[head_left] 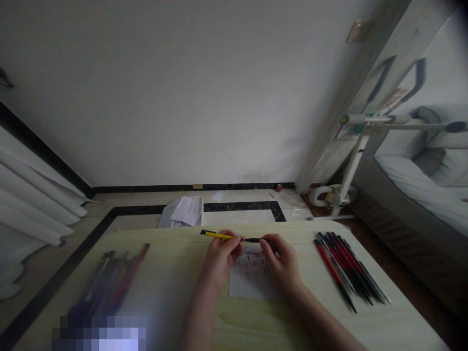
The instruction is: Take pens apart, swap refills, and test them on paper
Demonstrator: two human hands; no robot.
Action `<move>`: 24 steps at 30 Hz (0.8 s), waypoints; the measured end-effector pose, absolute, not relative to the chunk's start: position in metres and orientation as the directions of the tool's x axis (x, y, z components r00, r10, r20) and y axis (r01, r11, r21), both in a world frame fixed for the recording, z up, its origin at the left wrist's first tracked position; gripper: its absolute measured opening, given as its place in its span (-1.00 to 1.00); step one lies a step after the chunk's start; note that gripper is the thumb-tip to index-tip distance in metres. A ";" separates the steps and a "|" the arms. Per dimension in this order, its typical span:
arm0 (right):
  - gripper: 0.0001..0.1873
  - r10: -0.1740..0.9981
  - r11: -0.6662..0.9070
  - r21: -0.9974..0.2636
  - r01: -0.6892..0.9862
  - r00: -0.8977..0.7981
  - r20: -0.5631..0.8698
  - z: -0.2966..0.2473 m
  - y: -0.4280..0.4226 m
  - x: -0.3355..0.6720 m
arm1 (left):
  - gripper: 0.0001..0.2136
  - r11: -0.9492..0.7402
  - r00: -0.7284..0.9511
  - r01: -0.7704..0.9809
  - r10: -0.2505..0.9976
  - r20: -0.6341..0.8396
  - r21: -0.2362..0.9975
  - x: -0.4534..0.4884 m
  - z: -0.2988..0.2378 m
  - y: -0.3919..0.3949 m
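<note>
My left hand (220, 258) is closed around a yellow pen (215, 235) with a black end, held level above the table. Facing it, my right hand (281, 258) pinches a short black piece (253, 240) that looks like a pen cap or the pen's front part. The two pieces lie in one line between my hands; whether they are joined I cannot tell. Beneath my hands is a sheet of white paper (246, 287) covered with dark and reddish scribbles, partly hidden by my right hand.
Several red, black and clear pens (338, 268) lie in a row on the right of the wooden table (175, 263). A blurred bunch of pens (113, 280) is on the left. Papers (187, 211) sit on the floor beyond; exercise equipment (353, 170) and a sofa (395, 204) stand right.
</note>
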State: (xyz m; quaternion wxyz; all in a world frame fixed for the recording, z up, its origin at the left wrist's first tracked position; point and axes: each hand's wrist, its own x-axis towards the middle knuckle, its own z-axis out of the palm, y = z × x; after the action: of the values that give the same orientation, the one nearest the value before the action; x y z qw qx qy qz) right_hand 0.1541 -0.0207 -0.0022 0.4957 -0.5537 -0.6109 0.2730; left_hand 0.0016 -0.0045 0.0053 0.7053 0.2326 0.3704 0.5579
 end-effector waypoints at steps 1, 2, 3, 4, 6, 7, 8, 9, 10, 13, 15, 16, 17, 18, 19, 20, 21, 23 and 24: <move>-0.82 0.948 0.235 -0.882 0.409 0.106 0.301 -0.003 -0.020 0.154 | -0.80 0.264 0.102 -0.613 0.961 -0.256 0.744 0.002 0.005 -0.004; -0.81 0.948 0.233 -0.881 0.412 0.107 0.300 -0.003 -0.020 0.154 | -0.80 0.257 0.102 -0.611 0.964 -0.248 0.749 0.002 0.005 -0.004; -0.81 0.948 0.232 -0.880 0.414 0.108 0.301 -0.003 -0.020 0.154 | -0.81 0.249 0.100 -0.609 0.966 -0.238 0.753 0.002 0.005 -0.005; -0.81 0.947 0.232 -0.879 0.417 0.109 0.302 -0.003 -0.020 0.154 | -0.81 0.241 0.099 -0.607 0.968 -0.230 0.757 0.002 0.004 -0.005; -0.81 0.946 0.234 -0.876 0.422 0.108 0.305 -0.003 -0.021 0.154 | -0.81 0.236 0.099 -0.609 0.970 -0.223 0.757 0.002 0.004 -0.005; -0.81 0.946 0.233 -0.875 0.424 0.109 0.305 -0.003 -0.021 0.154 | -0.81 0.237 0.100 -0.610 0.970 -0.223 0.756 0.002 0.004 -0.005; -0.81 0.946 0.231 -0.875 0.425 0.110 0.304 -0.002 -0.021 0.154 | -0.80 0.240 0.103 -0.609 0.969 -0.225 0.756 0.002 0.005 -0.005; -0.81 0.947 0.230 -0.875 0.426 0.109 0.302 -0.002 -0.021 0.154 | -0.80 0.243 0.103 -0.606 0.968 -0.228 0.757 0.002 0.005 -0.006; -0.81 0.948 0.228 -0.875 0.426 0.107 0.299 -0.002 -0.021 0.154 | -0.80 0.244 0.102 -0.603 0.968 -0.230 0.760 0.002 0.005 -0.006; -0.81 0.948 0.230 -0.878 0.420 0.107 0.299 -0.003 -0.020 0.154 | -0.80 0.248 0.098 -0.596 0.967 -0.237 0.764 0.002 0.006 -0.006; -0.81 0.947 0.231 -0.880 0.416 0.113 0.302 -0.003 -0.019 0.154 | -0.79 0.249 0.097 -0.597 0.966 -0.239 0.763 0.002 0.007 -0.006; -0.81 0.946 0.231 -0.880 0.415 0.117 0.303 -0.003 -0.019 0.154 | -0.79 0.249 0.097 -0.599 0.966 -0.239 0.761 0.002 0.007 -0.006; -0.81 0.945 0.231 -0.879 0.416 0.119 0.305 -0.003 -0.019 0.154 | -0.79 0.247 0.096 -0.601 0.966 -0.238 0.760 0.002 0.007 -0.006; -0.81 0.945 0.232 -0.879 0.417 0.119 0.306 -0.003 -0.019 0.154 | -0.78 0.243 0.092 -0.605 0.967 -0.237 0.758 0.002 0.007 -0.005; -0.80 0.944 0.233 -0.878 0.418 0.119 0.307 -0.003 -0.020 0.154 | -0.78 0.239 0.088 -0.609 0.968 -0.236 0.756 0.002 0.006 -0.005; -0.80 0.944 0.233 -0.878 0.417 0.118 0.307 -0.003 -0.020 0.154 | -0.78 0.236 0.085 -0.612 0.969 -0.234 0.754 0.002 0.006 -0.005; -0.80 0.944 0.234 -0.878 0.417 0.119 0.308 -0.003 -0.020 0.154 | -0.78 0.233 0.083 -0.615 0.969 -0.232 0.753 0.002 0.006 -0.005; -0.80 0.944 0.233 -0.880 0.414 0.122 0.308 -0.003 -0.021 0.154 | -0.78 0.231 0.078 -0.621 0.969 -0.234 0.749 0.002 0.005 -0.005; -0.80 0.944 0.232 -0.881 0.412 0.124 0.307 -0.003 -0.021 0.154 | -0.78 0.234 0.078 -0.624 0.968 -0.238 0.745 0.002 0.005 -0.005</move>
State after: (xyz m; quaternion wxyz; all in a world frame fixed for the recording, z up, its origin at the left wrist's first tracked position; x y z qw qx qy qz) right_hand 0.1539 -0.0209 -0.0031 0.4989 -0.5596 -0.6059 0.2663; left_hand 0.0022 -0.0049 0.0054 0.6954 0.2355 0.3650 0.5724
